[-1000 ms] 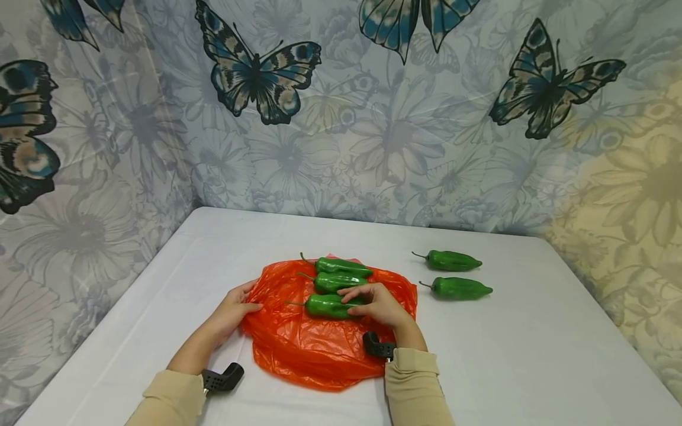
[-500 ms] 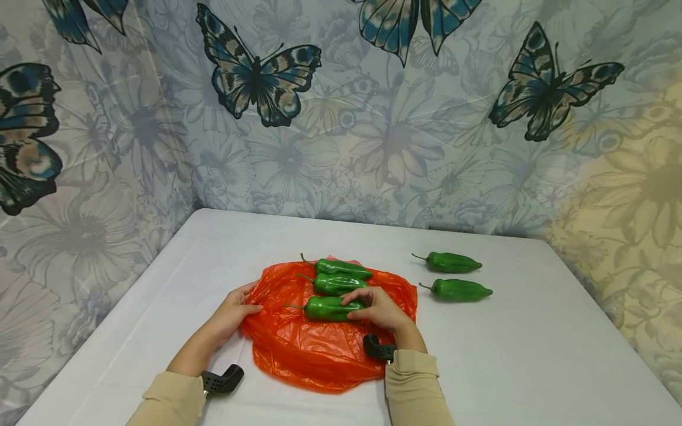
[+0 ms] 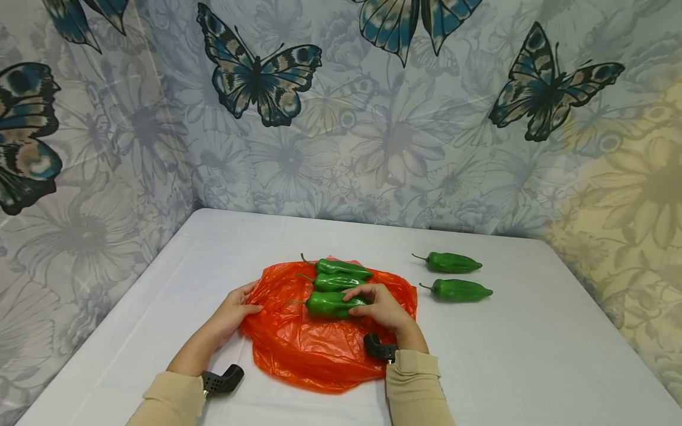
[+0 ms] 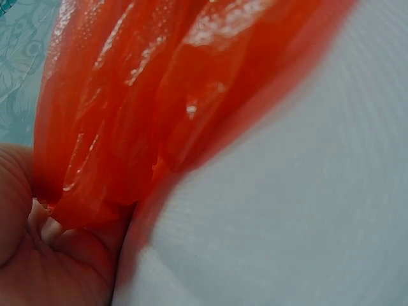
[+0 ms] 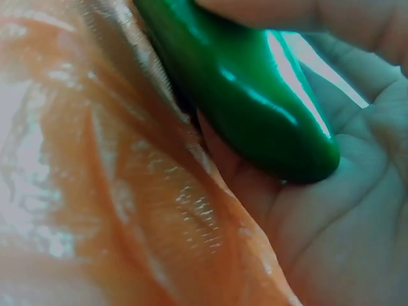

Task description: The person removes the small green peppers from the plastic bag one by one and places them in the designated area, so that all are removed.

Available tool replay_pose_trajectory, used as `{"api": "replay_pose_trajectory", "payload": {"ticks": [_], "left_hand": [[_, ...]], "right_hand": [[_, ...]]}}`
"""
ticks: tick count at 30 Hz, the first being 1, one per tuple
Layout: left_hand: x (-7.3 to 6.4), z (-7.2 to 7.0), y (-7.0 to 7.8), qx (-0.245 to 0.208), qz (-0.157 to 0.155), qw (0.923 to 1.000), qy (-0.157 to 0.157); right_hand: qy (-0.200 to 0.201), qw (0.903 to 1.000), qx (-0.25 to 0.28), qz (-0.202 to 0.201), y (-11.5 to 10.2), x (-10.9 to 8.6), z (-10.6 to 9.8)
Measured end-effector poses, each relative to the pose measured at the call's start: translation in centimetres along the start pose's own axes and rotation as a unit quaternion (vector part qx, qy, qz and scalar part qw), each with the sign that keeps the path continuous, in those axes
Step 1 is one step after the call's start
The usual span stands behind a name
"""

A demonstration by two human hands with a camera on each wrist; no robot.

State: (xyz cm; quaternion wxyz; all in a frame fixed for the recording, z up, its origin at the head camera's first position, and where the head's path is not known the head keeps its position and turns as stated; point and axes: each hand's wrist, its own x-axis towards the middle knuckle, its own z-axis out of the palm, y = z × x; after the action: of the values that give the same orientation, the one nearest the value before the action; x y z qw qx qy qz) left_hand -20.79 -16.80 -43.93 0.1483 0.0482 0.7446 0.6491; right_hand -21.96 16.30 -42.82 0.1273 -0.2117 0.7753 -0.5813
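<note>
A crumpled red plastic bag (image 3: 319, 361) lies on the white table, with three green peppers on it. My right hand (image 3: 385, 307) grips the nearest pepper (image 3: 326, 304) by its tip end, thumb on the near side and fingers on the far side. In the right wrist view that pepper (image 5: 255, 95) lies between thumb and fingers, its tip against the palm. Just behind it are the middle pepper (image 3: 335, 282) and the far pepper (image 3: 341, 268). My left hand (image 3: 230, 313) pinches the bag's left edge; the left wrist view shows the bag (image 4: 127, 108) gathered between thumb and fingers.
Two more green peppers, a back one (image 3: 453, 261) and a front one (image 3: 461, 290), lie on the white table (image 3: 533, 355) right of the bag. A butterfly-patterned cloth (image 3: 341, 148) hangs behind the table. Both wrists wear black camera mounts.
The pepper in my right hand shifted slightly towards me, then back away, closer to the middle pepper. My left hand stays at the bag's edge.
</note>
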Motion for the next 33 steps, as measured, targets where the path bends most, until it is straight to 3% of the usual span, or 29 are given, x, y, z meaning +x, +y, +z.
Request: {"api": "replay_pose_trajectory", "payload": {"ticks": [23, 33], "left_hand": [[0.16, -0.01, -0.22, 0.006, -0.003, 1.0, 0.006], [0.14, -0.04, -0.08, 0.008, -0.002, 1.0, 0.005]], "right_hand": [[0.039, 0.9983, 0.043, -0.011, -0.55, -0.07, -0.21], [0.018, 0.9984, 0.053, 0.007, -0.87, -0.16, -0.45]]}}
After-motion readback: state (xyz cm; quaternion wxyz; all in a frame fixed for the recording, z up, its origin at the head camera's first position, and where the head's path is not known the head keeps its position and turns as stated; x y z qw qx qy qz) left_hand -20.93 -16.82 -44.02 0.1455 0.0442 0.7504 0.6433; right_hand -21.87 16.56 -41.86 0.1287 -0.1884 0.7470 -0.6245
